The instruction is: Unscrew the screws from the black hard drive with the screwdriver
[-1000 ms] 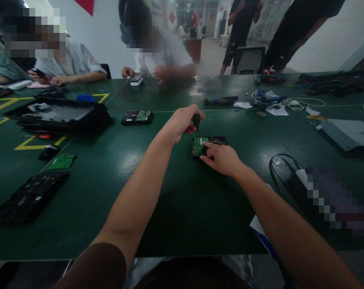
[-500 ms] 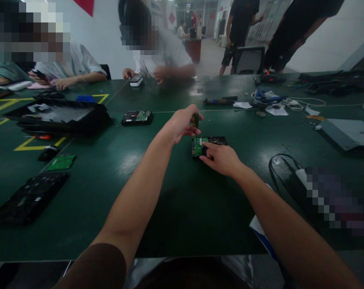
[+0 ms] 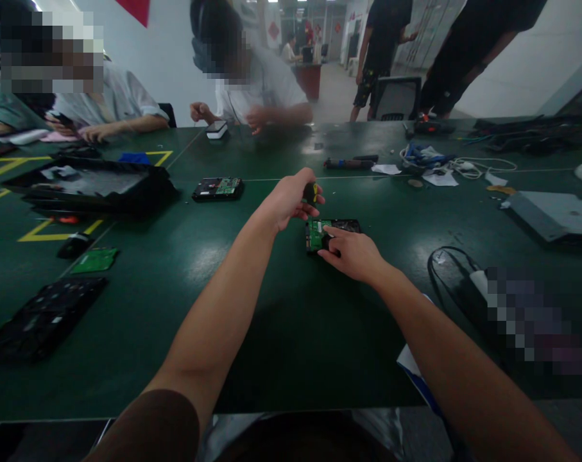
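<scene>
A hard drive [image 3: 346, 224] lies flat in front of me with its green circuit board [image 3: 314, 235] facing up. My right hand [image 3: 351, 250] grips its near side, the index finger pressed on the board and the thumb by the front edge. Just above the drive's far left corner, my left hand [image 3: 295, 197] is closed around the black and yellow handle of what looks like a screwdriver [image 3: 311, 192]. Its shaft and tip are hidden or too thin to make out.
Left of my arms are another hard drive [image 3: 217, 188], a black tray [image 3: 93, 183], a loose green board [image 3: 95, 260] and a black panel [image 3: 45, 317]. Rightward are a grey metal case [image 3: 555, 215], tangled cables [image 3: 468, 165] and a pixelated object [image 3: 536, 317]. People sit across the table [image 3: 252, 308].
More yellow of the screwdriver handle shows in my left hand, as if it has turned. Both hands stay in place; the whole view has shifted very slightly.
</scene>
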The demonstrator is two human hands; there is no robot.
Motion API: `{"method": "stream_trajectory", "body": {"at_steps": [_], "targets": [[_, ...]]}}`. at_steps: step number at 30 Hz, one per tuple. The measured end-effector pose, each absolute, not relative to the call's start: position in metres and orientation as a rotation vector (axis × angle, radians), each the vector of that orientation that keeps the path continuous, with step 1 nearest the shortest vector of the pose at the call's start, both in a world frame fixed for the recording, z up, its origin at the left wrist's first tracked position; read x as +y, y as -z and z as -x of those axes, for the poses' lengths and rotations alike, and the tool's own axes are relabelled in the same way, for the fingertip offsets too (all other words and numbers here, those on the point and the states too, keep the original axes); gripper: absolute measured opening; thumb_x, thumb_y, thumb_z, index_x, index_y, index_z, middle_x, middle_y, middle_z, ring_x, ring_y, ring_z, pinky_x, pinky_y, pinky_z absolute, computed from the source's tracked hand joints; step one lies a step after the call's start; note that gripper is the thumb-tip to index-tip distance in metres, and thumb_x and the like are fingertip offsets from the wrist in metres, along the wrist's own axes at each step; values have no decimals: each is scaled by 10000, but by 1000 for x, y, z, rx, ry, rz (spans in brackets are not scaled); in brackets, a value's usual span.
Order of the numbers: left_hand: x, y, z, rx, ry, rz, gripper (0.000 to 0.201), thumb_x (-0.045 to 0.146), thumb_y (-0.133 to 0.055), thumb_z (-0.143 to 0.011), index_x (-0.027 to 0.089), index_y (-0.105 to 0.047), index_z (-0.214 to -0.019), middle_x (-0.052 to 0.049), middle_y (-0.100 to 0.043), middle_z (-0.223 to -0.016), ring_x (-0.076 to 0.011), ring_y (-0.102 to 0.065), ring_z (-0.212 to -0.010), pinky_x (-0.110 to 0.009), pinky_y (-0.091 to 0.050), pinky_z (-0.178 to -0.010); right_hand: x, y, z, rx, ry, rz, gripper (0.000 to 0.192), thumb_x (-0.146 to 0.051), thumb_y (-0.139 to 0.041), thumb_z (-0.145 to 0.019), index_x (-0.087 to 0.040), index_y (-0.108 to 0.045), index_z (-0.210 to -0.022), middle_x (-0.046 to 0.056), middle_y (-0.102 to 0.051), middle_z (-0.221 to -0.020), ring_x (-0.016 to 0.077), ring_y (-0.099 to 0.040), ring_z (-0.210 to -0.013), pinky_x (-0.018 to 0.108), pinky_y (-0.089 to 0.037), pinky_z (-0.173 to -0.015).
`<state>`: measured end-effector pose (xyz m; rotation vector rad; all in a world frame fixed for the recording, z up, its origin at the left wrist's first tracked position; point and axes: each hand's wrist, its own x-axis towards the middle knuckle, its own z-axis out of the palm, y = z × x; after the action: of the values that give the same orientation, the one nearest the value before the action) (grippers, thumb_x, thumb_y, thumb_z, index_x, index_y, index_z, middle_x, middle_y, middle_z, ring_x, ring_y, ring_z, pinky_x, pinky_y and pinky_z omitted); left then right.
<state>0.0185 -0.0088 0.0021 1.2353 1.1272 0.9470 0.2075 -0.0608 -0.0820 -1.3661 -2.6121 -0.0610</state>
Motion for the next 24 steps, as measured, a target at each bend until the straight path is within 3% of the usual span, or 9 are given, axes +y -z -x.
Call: {"method": "stream_trajectory", "body": {"at_steps": [9, 24], "targets": [[-6, 0, -18, 1102, -931, -1244, 304, 426, -493, -844, 161, -622, -919, -104, -720, -797, -142, -610, -510, -261, -423, -480, -60, 83, -209, -2586, 12, 1339, 379, -446, -526, -981, -192, -737, -794, 86, -598, -1371, 233, -680, -955, 357, -521, -692], [-8, -2, -19, 1100, -950, -1260, 240, 409, -543, -822, 183, -553, -902, -99, -723, -806, -146, -630, -521, -246, -423, -461, -63, 79, -207, -2631, 31, 1379, 397, -454, -499, -999, -187, -737, -829, 91, -571, -1392, 226, -663, -949, 337, -504, -688]]}}
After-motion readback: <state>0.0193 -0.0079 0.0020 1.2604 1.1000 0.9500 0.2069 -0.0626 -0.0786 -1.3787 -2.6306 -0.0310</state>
